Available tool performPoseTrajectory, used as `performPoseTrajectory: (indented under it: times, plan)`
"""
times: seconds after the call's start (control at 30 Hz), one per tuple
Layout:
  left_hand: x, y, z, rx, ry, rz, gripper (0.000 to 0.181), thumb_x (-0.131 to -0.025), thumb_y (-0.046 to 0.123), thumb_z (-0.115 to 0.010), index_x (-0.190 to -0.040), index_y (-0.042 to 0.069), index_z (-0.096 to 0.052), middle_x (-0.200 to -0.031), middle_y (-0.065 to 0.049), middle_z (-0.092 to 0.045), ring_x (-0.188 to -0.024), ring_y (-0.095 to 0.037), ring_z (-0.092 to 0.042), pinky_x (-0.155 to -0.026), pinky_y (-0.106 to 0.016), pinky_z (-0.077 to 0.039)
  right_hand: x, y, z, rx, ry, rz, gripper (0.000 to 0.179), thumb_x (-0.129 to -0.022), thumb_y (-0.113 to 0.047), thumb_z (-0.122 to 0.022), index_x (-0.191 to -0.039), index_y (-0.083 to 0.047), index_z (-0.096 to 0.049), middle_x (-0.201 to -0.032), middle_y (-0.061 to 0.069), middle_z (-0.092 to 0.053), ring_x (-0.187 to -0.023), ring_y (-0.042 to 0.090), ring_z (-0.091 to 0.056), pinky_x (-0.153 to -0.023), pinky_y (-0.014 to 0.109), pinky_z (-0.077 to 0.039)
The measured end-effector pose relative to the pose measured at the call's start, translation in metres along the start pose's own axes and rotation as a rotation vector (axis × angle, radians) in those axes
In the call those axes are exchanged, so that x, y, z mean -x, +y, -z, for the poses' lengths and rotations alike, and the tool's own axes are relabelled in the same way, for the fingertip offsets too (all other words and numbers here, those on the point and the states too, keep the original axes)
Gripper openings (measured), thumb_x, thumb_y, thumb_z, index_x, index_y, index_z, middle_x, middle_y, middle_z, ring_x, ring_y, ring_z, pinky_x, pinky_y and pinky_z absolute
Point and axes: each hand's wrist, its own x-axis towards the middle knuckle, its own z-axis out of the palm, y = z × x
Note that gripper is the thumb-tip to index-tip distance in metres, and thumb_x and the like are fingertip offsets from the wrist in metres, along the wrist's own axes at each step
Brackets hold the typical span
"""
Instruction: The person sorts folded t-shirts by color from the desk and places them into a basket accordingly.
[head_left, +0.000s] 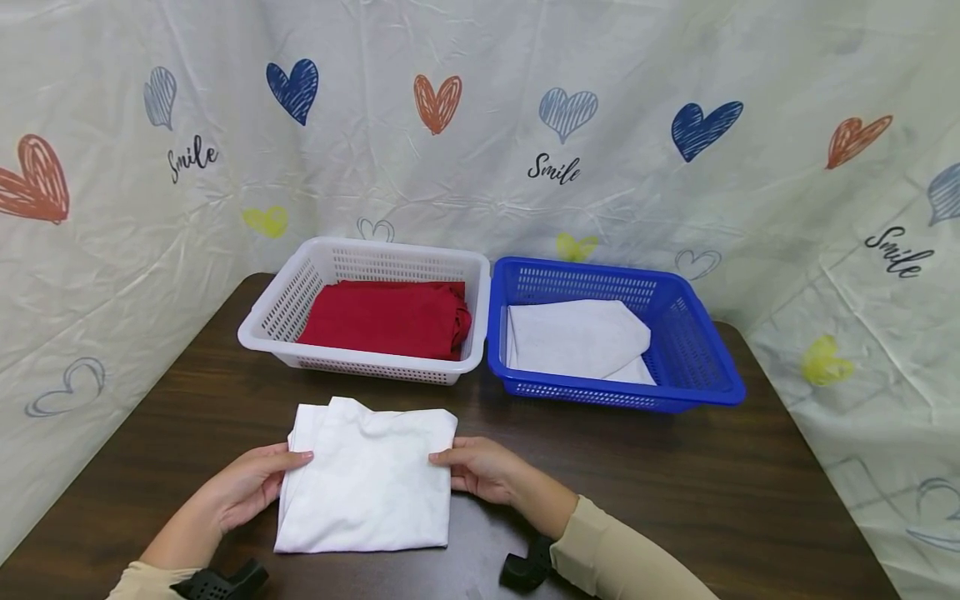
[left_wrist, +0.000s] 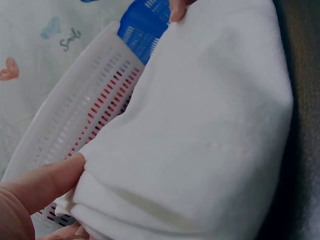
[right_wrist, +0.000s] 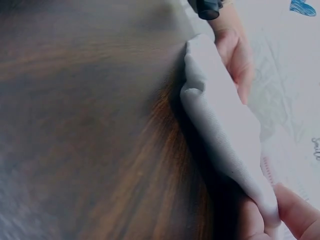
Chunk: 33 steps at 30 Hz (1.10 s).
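A folded white cloth (head_left: pixel 371 483) is held between both hands near the front of the dark table. My left hand (head_left: pixel 251 483) pinches its left edge, thumb on top and fingers beneath. On the opposite edge my right hand (head_left: pixel 487 471) grips it the same way. Layered folds of the white cloth (left_wrist: pixel 185 125) show beside the thumb in the left wrist view. In the right wrist view the cloth (right_wrist: pixel 220 120) appears edge-on, with a shadow on the table below it.
Behind the cloth stands a white basket (head_left: pixel 375 367) with folded red fabric (head_left: pixel 382 321) in it. Right of that, a blue basket (head_left: pixel 697 333) contains folded white fabric (head_left: pixel 573 337). A heart-printed sheet (head_left: pixel 487 167) hangs behind the wooden table (head_left: pixel 675 483).
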Motion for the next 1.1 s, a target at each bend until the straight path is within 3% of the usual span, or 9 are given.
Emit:
performPoseTrajectory:
  times: [0.3,0.53,0.83,1.1]
  plan:
    - [0.000,-0.001,-0.005,-0.005,0.024,0.014,0.042,-0.100,0.015,-0.060,-0.131,-0.008,-0.045,-0.105,0.005,-0.070,-0.099,-0.006,-0.069,-0.092,-0.028,-0.058,0.000,0.000,-0.002,-0.023,0.017,-0.007,0.033,-0.097,-0.004,-0.059,-0.128,0.007,-0.057,-0.094,0.000,-0.072,-0.088,0.011,-0.068,-0.089,0.031,-0.060]
    - [0.000,-0.001,-0.006,-0.035,0.017,-0.008,0.031,-0.101,0.017,-0.058,-0.124,-0.002,-0.053,-0.103,0.005,-0.072,-0.098,-0.006,-0.070,-0.089,-0.029,-0.059,0.000,0.002,0.000,-0.036,0.019,-0.004,0.030,-0.098,-0.003,-0.057,-0.126,0.007,-0.057,-0.092,0.000,-0.072,-0.088,0.010,-0.068,-0.088,0.030,-0.060]
    - [0.000,0.000,-0.011,-0.116,0.076,0.008,0.053,-0.098,0.018,-0.063,-0.136,-0.011,-0.041,-0.104,0.004,-0.072,-0.097,-0.008,-0.071,-0.088,-0.031,-0.060,0.000,0.002,0.002,-0.040,0.030,-0.010,0.027,-0.098,-0.003,-0.056,-0.123,0.007,-0.058,-0.090,0.000,-0.072,-0.086,0.010,-0.068,-0.085,0.028,-0.061]
    - [0.001,0.001,-0.012,-0.114,0.083,0.017,0.051,-0.098,0.016,-0.063,-0.135,-0.012,-0.042,-0.102,0.003,-0.073,-0.095,-0.008,-0.072,-0.087,-0.031,-0.060,0.003,-0.001,0.002,-0.049,0.020,-0.009,0.023,-0.099,-0.002,-0.055,-0.120,0.006,-0.059,-0.089,0.000,-0.072,-0.084,0.009,-0.069,-0.082,0.027,-0.061]
